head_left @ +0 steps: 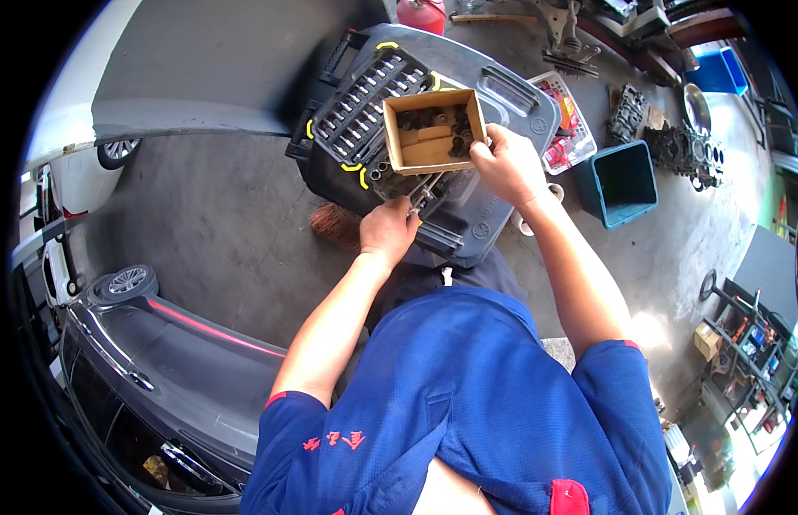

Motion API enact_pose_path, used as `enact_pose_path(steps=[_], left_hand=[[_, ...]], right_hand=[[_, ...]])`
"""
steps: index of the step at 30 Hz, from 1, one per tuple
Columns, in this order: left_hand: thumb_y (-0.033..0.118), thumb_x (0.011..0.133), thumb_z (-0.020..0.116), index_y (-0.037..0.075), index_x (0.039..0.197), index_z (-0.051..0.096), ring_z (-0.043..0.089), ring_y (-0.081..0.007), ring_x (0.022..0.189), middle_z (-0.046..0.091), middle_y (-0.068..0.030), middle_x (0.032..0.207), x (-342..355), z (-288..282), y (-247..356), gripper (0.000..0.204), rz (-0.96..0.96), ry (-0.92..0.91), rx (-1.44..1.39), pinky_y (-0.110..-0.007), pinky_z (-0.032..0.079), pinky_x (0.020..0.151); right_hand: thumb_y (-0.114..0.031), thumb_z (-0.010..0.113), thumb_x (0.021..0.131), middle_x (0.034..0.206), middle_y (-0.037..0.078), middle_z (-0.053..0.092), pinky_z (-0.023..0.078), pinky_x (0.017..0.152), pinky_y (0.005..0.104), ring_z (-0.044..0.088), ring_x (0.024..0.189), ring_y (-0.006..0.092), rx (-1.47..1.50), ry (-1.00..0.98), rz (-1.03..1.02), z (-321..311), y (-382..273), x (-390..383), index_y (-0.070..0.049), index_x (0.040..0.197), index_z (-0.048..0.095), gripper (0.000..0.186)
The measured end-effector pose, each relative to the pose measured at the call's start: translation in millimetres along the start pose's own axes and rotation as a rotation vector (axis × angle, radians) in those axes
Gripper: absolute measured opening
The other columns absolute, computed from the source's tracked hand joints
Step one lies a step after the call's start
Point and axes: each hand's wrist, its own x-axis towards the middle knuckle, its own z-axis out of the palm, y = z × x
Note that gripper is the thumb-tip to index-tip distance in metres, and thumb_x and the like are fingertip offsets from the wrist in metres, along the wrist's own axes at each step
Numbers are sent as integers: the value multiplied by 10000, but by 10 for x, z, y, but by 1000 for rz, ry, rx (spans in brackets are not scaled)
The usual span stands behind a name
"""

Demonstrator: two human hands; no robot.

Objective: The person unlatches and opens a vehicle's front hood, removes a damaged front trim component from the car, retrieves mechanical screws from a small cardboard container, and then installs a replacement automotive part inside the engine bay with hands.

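Observation:
My right hand (509, 168) grips the right side of an open cardboard box (433, 168), thumb over the wall. Several small dark parts lie inside it, along with a flat piece of cardboard. The box is over the right part of a black socket set tray (337, 137) with yellow corners and rows of silver bits. Just below the box, my left hand (389, 230) is closed at the near end of the tray, beside some slim silver tools (427, 186). What its fingers hold is hidden. Under the tray is a large dark plastic case (480, 219).
Right of the case stand a clear tray with red items (579, 154), white rolls (524, 225) and a teal bin (595, 197). Engine parts (686, 153) lie beyond. A red container (422, 14) is at the far side; a dark car (176, 360) stands at left.

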Motion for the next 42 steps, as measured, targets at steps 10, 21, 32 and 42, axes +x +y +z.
enact_pose_path(steps=[10,21,32,42], left_hand=[[302,921,688,92,884,623,696,-364,819,685,-122,845,187,-167,85,223,142,-112,198,-499,554,704],[269,883,710,92,986,638,696,-345,850,674,-104,837,365,-323,168,217,214,-239,269,-474,557,739],[273,919,688,314,1497,546,699,-289,896,663,-78,910,512,-508,98,597,357,-435,362,-455,571,783],[286,905,709,331,1475,571,683,-252,834,660,-34,886,493,-338,-12,588,487,-334,353,-430,564,754]], right_hand=[[-296,591,934,999,264,720,535,902,464,703,984,425,171,22,41,-92,112,-113,14,1051,706,351],[-307,605,943,986,243,719,536,890,451,704,972,408,237,69,42,-160,145,-151,14,1040,693,347],[-304,599,949,1000,242,723,537,893,451,710,982,395,263,53,51,-73,203,-126,11,1066,700,350],[-311,599,943,1027,249,728,540,907,455,707,999,409,254,28,32,-25,130,-110,8,1092,708,368]])
